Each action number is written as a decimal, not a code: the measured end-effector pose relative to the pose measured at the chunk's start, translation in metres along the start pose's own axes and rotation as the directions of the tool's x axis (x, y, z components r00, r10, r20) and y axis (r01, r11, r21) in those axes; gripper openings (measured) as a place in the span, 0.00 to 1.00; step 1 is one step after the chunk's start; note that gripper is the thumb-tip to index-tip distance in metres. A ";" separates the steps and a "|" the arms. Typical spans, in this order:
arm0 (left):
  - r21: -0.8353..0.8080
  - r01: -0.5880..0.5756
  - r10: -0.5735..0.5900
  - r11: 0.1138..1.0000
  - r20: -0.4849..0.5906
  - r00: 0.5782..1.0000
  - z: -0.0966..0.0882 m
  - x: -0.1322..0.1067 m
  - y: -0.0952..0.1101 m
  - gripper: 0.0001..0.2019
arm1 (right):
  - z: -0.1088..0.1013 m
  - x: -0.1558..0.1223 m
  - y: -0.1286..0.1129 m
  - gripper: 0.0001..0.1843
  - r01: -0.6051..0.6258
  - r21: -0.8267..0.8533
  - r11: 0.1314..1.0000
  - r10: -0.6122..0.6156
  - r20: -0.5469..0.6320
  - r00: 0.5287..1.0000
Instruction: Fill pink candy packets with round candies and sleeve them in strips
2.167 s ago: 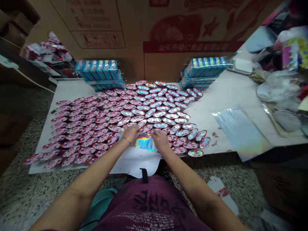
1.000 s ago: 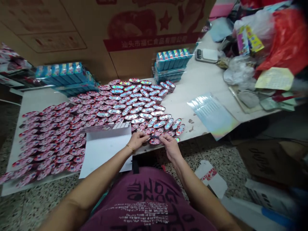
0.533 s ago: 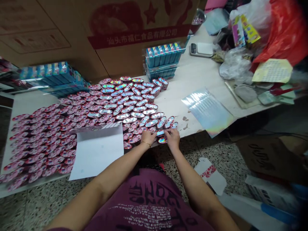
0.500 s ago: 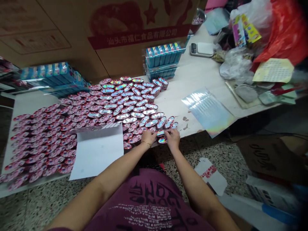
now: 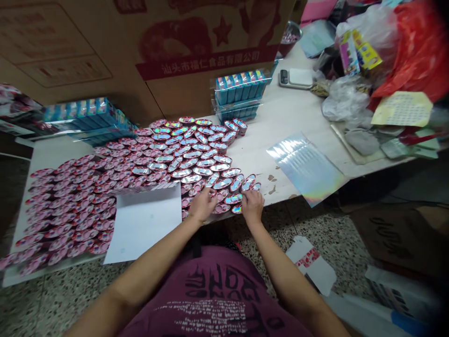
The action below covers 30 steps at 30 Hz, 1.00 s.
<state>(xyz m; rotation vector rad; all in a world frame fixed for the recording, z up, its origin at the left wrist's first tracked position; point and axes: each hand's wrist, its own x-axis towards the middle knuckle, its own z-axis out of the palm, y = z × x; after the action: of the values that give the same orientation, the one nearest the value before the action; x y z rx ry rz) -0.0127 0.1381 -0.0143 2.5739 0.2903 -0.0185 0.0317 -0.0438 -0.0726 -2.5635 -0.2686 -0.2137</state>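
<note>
Rows of small oval pink-and-red packs cover the table; those toward the right carry shiny silvery stickers on their tops. My left hand is over packs near the front edge, its fingers curled downward and drawn together. Any object in its fingertips is hidden. At the right end of the rows, my right hand has thumb and fingers pinched beside a stickered pack. What that pinch holds, if anything, cannot be made out. A white sheet lies over packs left of my left hand, with a patterned strip along its far edge.
A large cardboard box stands behind the packs. Blue wrapped bundles sit against it, more at left. To the right are a shiny clear sheet, a small scale and plastic bags.
My left hand has moved left, away from the stickered pack between the hands, which now shows more fully. My right hand stays near its right end. The view has shifted slightly.
</note>
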 end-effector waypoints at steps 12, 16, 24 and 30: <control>0.497 0.107 -0.135 0.861 0.022 0.991 -0.159 -0.001 -0.224 0.25 | 0.032 0.010 -0.107 0.13 0.468 0.170 0.867 -0.481 0.044 0.876; 0.457 0.046 -0.045 0.888 -0.012 0.999 -0.129 -0.008 -0.228 0.17 | 0.076 0.029 -0.198 0.13 0.564 0.169 0.808 -0.588 0.179 0.789; 0.315 0.080 -0.039 0.946 -0.132 0.991 -0.105 -0.022 -0.237 0.17 | 0.149 0.017 -0.256 0.17 0.680 -0.017 0.733 -0.617 0.403 0.675; 0.257 0.102 -0.060 0.961 -0.167 0.984 -0.097 -0.025 -0.244 0.17 | 0.150 0.010 -0.251 0.14 0.604 0.018 0.796 -0.573 0.339 0.746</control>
<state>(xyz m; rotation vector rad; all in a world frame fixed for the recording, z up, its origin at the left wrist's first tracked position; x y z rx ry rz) -0.0927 0.3854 -0.0565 2.8332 0.4823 0.1252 -0.0027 0.2471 -0.0689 -2.5118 -1.2385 -0.0201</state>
